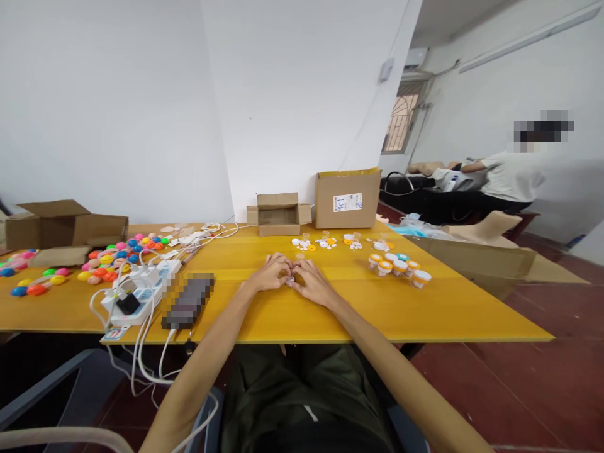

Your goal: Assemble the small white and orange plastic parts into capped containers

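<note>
Above the middle of the yellow wooden table (pixel 245 314), my left hand (pixel 272 274) and my right hand (pixel 311 283) meet, fingertips nearly together. Both are closed in a pinch around a small whitish piece (pixel 290 280), largely covered by the fingers; its exact kind cannot be made out. Just beyond them lies a small clear round part (pixel 301 256). Farther back are loose clusters of white and orange discs and rings (pixel 325 244), with small clear cups (pixel 356 236) among them. To the right of my right hand stand several small clear tubs (pixel 400 267) with orange, white and teal lids.
Two cardboard boxes, one small and open (pixel 278 217), one larger (pixel 348 200), stand by the wall. A power strip (pixel 146 292), cables, a phone (pixel 189 301) and colourful plastic balls (pixel 120 255) lie left. A person in a white shirt (pixel 512 176) sits far right.
</note>
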A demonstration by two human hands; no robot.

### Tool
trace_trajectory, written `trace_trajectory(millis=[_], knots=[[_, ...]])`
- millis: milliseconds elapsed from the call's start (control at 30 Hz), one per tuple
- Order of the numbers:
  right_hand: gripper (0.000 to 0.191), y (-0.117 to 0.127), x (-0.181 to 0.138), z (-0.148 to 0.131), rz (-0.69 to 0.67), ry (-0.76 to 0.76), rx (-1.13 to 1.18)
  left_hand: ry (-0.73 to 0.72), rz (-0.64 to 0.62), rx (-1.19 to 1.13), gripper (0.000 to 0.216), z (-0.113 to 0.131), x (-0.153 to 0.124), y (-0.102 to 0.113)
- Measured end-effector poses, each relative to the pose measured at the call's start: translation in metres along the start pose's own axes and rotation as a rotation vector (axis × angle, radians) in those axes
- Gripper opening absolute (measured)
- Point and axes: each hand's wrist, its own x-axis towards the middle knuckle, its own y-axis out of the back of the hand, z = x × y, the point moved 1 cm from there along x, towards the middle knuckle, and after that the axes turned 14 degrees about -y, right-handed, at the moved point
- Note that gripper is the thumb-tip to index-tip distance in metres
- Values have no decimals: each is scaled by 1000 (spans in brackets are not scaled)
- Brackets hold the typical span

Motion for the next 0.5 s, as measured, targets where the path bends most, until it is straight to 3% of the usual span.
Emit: trace_trajectory(millis=[500], knots=[[9,-2,0,3,4,11,26,6,0,-4,10,1,1,0]])
